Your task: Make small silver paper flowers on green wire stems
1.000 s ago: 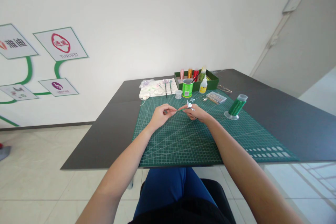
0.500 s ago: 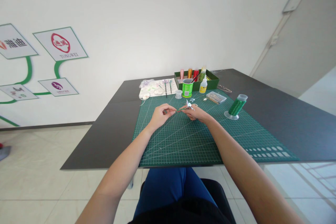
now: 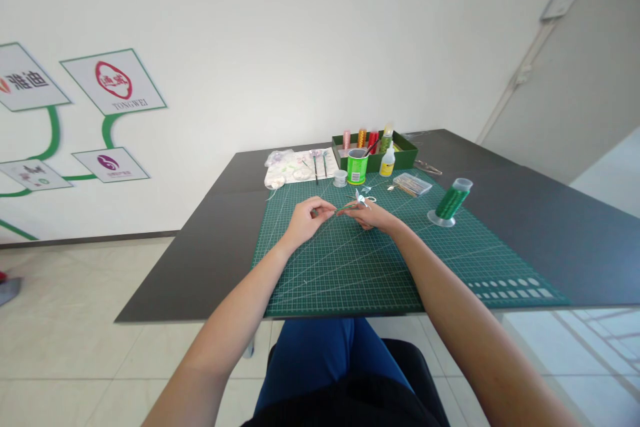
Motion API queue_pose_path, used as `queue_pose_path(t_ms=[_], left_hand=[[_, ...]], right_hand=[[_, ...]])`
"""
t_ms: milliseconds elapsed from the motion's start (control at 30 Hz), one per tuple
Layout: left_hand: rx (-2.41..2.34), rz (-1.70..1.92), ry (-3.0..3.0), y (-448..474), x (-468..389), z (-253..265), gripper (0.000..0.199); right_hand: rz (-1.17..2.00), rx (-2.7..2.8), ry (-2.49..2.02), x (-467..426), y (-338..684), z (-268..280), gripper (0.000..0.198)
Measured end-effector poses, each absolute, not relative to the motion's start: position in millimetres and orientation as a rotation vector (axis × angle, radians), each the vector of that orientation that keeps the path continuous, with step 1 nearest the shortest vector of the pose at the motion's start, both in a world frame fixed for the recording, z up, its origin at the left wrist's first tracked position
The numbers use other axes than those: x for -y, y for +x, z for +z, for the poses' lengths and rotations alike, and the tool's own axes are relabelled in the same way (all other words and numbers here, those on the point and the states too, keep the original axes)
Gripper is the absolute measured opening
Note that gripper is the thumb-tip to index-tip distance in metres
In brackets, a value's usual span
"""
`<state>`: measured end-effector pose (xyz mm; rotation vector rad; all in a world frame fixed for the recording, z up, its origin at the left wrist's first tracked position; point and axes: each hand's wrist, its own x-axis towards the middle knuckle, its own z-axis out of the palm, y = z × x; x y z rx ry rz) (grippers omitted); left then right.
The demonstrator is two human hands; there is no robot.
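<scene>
Over the green cutting mat [image 3: 340,267], both my hands are on a small artificial flower with a pale blue-white head [image 3: 361,198] and a thin green stem [image 3: 345,207]. My left hand [image 3: 310,219] is closed in a pinch at the stem's left end, thumb against fingertips. From the other side, my right hand [image 3: 376,215] has its fingers closed round the stem near the flower head, which sticks up above the knuckles. Part of the stem is hidden by the right fingers. A white ring-shaped item [image 3: 371,199] lies just behind the right hand.
A spool of green thread [image 3: 451,203] stands right of my hands. Behind them are a white spool [image 3: 340,179], a green can [image 3: 357,168], a glue bottle [image 3: 387,162], a clear case [image 3: 413,185] and a dark green box [image 3: 409,160] of thread spools. Finished-looking flowers lie on white paper [image 3: 295,173].
The flower head has turned slightly in my right fingers. Both hands keep nearly the same place and grip.
</scene>
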<state>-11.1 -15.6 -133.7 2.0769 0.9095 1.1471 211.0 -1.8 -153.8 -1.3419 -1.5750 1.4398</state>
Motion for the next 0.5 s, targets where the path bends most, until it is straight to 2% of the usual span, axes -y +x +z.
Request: queue_pose_path(t_ms=[500], left_hand=[[-1.013, 1.373, 1.83, -17, 5, -139, 0.012]], right_hand=[[1.598, 1.737, -1.238, 5, 213, -148, 0.04]])
